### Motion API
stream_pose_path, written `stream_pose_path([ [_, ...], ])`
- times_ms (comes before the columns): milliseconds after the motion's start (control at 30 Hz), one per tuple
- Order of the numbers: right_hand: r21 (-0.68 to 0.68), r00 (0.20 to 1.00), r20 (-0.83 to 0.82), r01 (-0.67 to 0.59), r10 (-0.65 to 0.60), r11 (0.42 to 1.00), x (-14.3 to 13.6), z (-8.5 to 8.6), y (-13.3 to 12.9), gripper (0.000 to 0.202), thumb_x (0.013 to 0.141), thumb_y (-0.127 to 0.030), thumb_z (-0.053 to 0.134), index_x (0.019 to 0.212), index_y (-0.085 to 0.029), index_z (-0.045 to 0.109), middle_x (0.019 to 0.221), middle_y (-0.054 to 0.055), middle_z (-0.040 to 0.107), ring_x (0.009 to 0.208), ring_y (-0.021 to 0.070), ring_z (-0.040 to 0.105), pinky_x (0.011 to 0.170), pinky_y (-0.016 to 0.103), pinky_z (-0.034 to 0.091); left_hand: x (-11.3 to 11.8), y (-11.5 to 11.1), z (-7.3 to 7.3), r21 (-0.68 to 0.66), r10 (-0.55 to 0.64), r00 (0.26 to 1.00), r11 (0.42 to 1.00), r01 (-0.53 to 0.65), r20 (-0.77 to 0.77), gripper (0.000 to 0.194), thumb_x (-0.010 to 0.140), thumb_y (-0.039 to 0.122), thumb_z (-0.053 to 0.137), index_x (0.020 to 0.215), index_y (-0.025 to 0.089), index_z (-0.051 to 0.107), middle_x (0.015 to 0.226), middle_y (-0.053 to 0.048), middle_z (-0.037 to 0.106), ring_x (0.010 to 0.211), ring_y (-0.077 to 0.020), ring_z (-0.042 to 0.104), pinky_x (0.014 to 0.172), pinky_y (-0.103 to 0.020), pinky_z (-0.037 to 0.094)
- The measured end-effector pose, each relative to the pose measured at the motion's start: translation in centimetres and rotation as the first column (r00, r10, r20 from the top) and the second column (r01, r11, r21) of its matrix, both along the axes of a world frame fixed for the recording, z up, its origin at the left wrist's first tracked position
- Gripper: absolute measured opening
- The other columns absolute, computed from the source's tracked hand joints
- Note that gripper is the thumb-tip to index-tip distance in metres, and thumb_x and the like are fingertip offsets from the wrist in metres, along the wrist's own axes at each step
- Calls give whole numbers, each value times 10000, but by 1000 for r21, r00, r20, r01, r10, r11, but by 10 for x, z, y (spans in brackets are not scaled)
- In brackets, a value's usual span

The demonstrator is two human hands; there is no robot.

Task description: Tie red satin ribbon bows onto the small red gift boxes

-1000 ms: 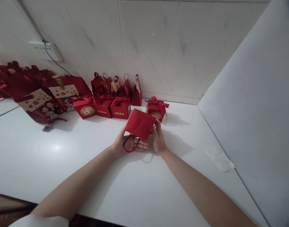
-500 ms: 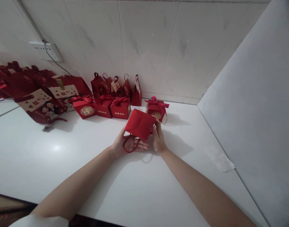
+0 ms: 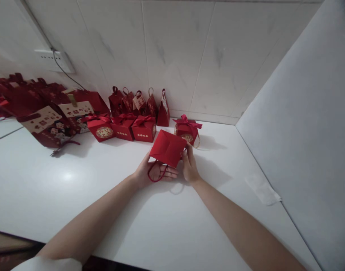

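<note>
A red gift box (image 3: 169, 148) is held between my two hands above the white table, its folded square face turned up toward me. From its near side hangs a loop of dark red cord (image 3: 157, 177). My left hand (image 3: 149, 174) grips the box's left side, its fingers stretched beneath it, palm partly up. Around the right side, the thumb and fingers of my right hand (image 3: 190, 165) hold the edge. Just behind stands another red box (image 3: 187, 131) with a ribbon bow and a gold cord.
Three bow-topped red boxes (image 3: 121, 128) stand left of centre. Behind them are several narrow peaked boxes (image 3: 163, 111) with loops. Larger red gift bags (image 3: 56, 130) crowd the far left. A tiled wall (image 3: 175, 56) closes the back, a white panel (image 3: 310, 124) the right.
The held red box has shifted very slightly to the right with its cord. Both hands keep the same hold on it.
</note>
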State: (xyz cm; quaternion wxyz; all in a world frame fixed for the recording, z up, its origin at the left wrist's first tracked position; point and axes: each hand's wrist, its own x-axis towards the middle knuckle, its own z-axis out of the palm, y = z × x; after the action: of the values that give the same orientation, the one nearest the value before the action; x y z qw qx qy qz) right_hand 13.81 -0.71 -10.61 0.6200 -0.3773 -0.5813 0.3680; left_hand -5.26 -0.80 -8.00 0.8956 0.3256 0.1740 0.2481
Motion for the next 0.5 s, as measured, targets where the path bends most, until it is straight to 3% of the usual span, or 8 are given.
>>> stream_pose_path([
  [67, 24, 999, 36, 36, -37, 999, 1, 0, 1, 542, 994, -529, 354, 1464, -259, 350, 1438, 93, 484, 1293, 231, 490, 1024, 400, 457, 0, 0, 0, 3, 12, 999, 1000, -12, -36, 729, 892, 693, 329, 1098, 56, 618, 1141, -252, 685, 1032, -342, 664, 1043, -492, 353],
  [133, 64, 992, 92, 82, -88, 995, 2, 1, 2, 541, 1004, -519, 325, 1486, -272, 332, 1531, 69, 391, 1423, 217, 351, 1159, 429, 319, -1, 0, -1, 7, 24, 998, 1000, -23, -65, 621, 917, 602, 359, 961, 59, 656, 1125, -250, 694, 1050, -342, 660, 1064, -492, 341],
  [200, 106, 981, 146, 111, -126, 988, 3, 1, 2, 548, 1012, -510, 292, 1514, -291, 286, 1584, 42, 313, 1477, 200, 254, 1210, 443, 222, -1, 0, -3, 8, 35, 996, 999, -34, -82, 547, 924, 532, 383, 853, 68, 664, 1102, -248, 703, 1079, -345, 649, 1094, -499, 316],
  [500, 187, 966, 198, 131, -168, 974, 4, -2, 1, 535, 1027, -458, 264, 1540, -314, 212, 1621, 20, 236, 1495, 195, 208, 1220, 472, 197, 1, 0, -4, 12, 68, 988, 998, -67, -135, 480, 911, 468, 417, 773, 81, 664, 1030, -236, 728, 1080, -345, 655, 1110, -515, 318],
])
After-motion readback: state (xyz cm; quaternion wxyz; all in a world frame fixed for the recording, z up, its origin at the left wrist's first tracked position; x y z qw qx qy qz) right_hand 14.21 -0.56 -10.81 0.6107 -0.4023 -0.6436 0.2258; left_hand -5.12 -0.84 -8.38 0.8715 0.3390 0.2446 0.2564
